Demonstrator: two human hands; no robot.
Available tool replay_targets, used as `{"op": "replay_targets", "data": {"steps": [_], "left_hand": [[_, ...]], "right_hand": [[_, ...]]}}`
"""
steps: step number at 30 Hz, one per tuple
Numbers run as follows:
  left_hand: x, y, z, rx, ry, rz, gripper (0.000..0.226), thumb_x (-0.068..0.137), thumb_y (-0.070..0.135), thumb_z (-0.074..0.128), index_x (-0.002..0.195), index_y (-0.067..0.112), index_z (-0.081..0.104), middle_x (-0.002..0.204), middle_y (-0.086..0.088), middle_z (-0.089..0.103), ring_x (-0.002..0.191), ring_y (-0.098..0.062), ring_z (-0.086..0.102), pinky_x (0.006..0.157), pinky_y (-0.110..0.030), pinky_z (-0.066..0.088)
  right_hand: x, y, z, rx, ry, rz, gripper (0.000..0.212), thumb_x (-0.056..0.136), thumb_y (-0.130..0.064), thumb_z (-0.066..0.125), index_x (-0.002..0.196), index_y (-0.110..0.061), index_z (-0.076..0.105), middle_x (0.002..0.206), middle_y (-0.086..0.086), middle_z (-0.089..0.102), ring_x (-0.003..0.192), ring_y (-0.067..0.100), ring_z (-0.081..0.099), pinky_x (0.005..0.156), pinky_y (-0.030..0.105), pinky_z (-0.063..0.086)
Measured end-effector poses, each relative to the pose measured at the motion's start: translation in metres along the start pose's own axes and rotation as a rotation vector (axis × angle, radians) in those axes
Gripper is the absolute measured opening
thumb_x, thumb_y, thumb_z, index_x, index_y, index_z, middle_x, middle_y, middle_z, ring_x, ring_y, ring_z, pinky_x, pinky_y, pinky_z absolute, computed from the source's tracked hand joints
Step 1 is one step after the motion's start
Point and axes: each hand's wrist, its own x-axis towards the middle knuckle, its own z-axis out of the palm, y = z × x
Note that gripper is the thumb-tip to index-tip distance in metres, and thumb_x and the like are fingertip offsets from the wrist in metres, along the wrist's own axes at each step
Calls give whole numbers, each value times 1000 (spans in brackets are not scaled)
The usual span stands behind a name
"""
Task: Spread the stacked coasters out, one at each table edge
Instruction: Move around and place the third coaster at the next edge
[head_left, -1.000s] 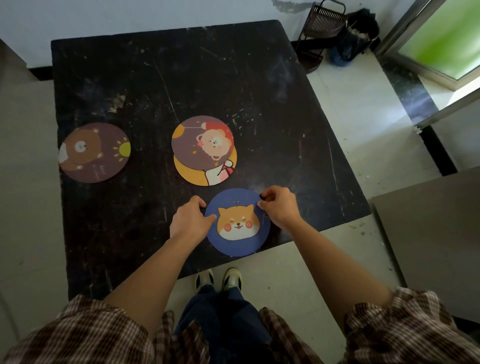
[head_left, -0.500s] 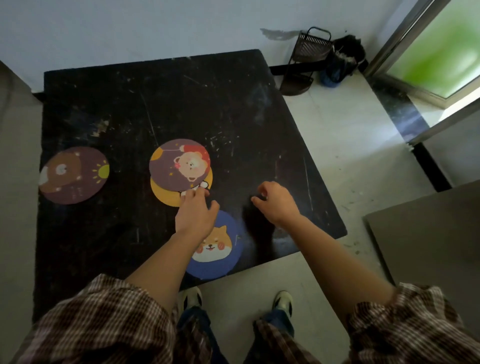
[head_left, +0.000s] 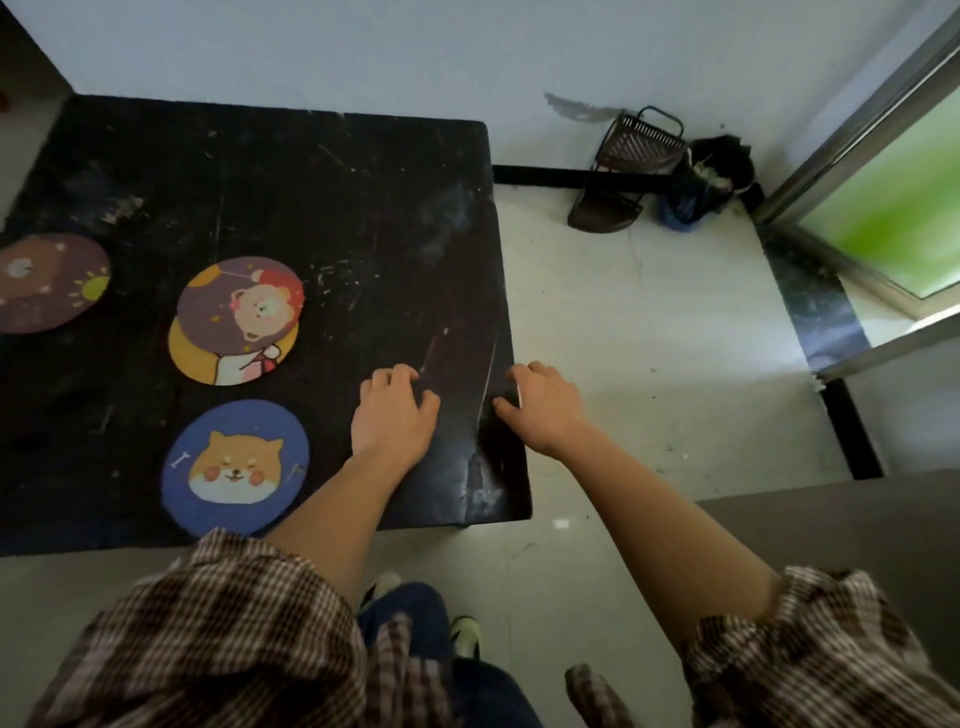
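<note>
A blue round coaster with a dog face lies flat at the near edge of the black table. Behind it, a purple bear coaster lies partly over a yellow coaster. A brown bear coaster rests at the left edge. My left hand is palm down on the table, right of the blue coaster, holding nothing. At the table's right edge, my right hand has its fingers curled loosely and empty.
A dark wire basket and a dark bag sit on the pale floor by the wall, right of the table. A glass door frame stands at the far right. My feet are below the table's near edge.
Both hands have let go of the blue dog coaster and moved right toward the table's right edge. The view has swung right, so the coasters now appear further left.
</note>
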Motion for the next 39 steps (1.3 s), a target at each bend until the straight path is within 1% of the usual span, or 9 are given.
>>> {"op": "replay_targets", "data": {"steps": [5,11,17,22,25,30,34,36,39], "left_hand": [[19,38,14,-32,77,-30,35,91,33,49,122,17,51,128,-10,49,119,-27,43,88,-43,44],[61,57,30,-47,170,-109,33,91,33,50,119,16,52,126,-10,51,116,-28,45,84,-42,45],[113,74,40,-63,217,-251,35,91,33,49,122,18,50,128,-9,50,116,-26,45,81,-38,44],[134,80,44,-78,254,-339,37,91,35,48,125,21,47,131,-4,49,116,-21,45,79,-33,43],[141,73,41,-108,307,-439,39,92,35,48,128,20,47,134,-4,47,120,-21,44,83,-34,44],[149,70,32,-124,386,-607,41,92,36,49,130,19,45,137,-5,45,124,-23,42,90,-39,47],[162,84,29,-180,501,-789,45,91,36,51,132,19,44,139,-6,45,126,-24,41,92,-40,45],[168,95,29,-208,539,-863,46,91,36,52,133,18,44,140,-8,44,127,-25,40,94,-41,45],[174,111,33,-310,619,-983,46,91,35,51,133,18,44,142,-7,42,130,-25,38,95,-40,43]], "right_hand": [[26,24,-23,-26,18,-59,42,91,-38,48,125,-14,47,128,12,53,118,31,46,94,44,39],[81,40,-45,-84,-13,-169,44,92,-39,48,129,-16,45,130,10,51,119,30,46,96,45,37],[145,49,-59,-119,-64,-293,41,91,-39,49,126,-17,47,126,9,53,116,29,47,94,46,38],[195,47,-63,-204,-110,-405,41,90,-39,50,125,-18,45,127,9,51,115,29,46,94,46,38],[224,36,-66,-207,-156,-474,42,89,-39,49,125,-18,45,127,8,50,117,28,45,95,46,37],[267,10,-73,-242,-218,-652,42,89,-38,50,125,-17,46,127,8,50,119,28,43,97,46,35],[299,-5,-78,-286,-294,-831,44,89,-38,50,127,-17,45,129,7,48,121,26,41,97,45,34],[311,-10,-81,-308,-304,-911,45,89,-38,50,128,-17,45,129,7,49,121,26,41,97,45,34],[326,-18,-84,-346,-316,-1034,45,89,-39,50,128,-16,46,127,7,50,119,26,42,95,45,35]]}}
